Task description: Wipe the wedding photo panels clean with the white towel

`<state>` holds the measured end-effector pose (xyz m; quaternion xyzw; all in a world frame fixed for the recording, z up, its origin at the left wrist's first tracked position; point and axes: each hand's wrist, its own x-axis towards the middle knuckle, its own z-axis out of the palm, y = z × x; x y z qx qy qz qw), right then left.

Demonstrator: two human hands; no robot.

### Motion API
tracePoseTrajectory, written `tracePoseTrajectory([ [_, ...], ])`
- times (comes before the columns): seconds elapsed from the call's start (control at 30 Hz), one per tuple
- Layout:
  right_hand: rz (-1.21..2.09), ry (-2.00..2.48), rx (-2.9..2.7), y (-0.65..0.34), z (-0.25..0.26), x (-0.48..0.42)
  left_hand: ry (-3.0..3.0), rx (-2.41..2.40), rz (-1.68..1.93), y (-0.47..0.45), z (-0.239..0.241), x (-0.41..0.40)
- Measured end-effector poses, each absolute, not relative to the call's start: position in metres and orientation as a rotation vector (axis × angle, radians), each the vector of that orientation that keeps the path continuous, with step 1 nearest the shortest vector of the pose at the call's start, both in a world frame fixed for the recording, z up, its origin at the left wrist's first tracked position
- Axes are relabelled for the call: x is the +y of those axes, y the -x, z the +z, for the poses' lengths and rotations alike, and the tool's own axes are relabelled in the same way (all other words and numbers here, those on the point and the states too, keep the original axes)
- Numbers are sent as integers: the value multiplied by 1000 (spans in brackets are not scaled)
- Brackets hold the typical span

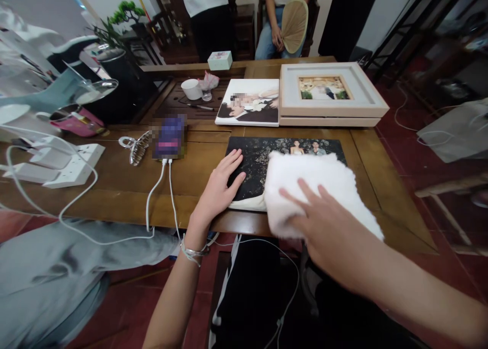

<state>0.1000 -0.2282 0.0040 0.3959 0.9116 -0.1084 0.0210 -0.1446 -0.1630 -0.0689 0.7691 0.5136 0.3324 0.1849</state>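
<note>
A photo album (251, 158) with a dark, gold-flecked cover showing a couple lies on the wooden table in front of me. Flat on its left side rests my left hand (225, 178), fingers stretched out and holding nothing. My right hand (320, 211) presses on a fluffy white cloth (308, 171) with fingers somewhat spread, gripping it against the album; its thumb is hard to make out. The cloth covers much of the album's right half and hangs past the near table edge. Light page edges show along the album's lower side.
Behind the album are a white photo panel (249, 105) and a boxed frame (331, 107). To the left lie a phone (170, 138) with cables, a hair claw (136, 148) and a power strip (76, 166). A cup (191, 89) stands farther back. Two people are across the table.
</note>
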Motion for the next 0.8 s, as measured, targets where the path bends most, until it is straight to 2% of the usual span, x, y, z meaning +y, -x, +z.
tracePoseTrajectory([
  [0.17,-493,-1097,2826,-95,15,-243,-2178,1433,929,144,-69,-163],
  [0.4,-209,-1289,2926,-88,-9,-135,-2162,1409,933,146,-70,-163],
  [0.5,-134,-1368,2949,-85,-17,-118,-2151,1411,931,145,-70,-162],
  [0.67,-287,-1296,2839,-75,-3,-177,-2152,1419,925,145,-70,-161],
  [0.8,-612,-961,2745,-67,15,-237,-2160,1421,927,145,-71,-161],
])
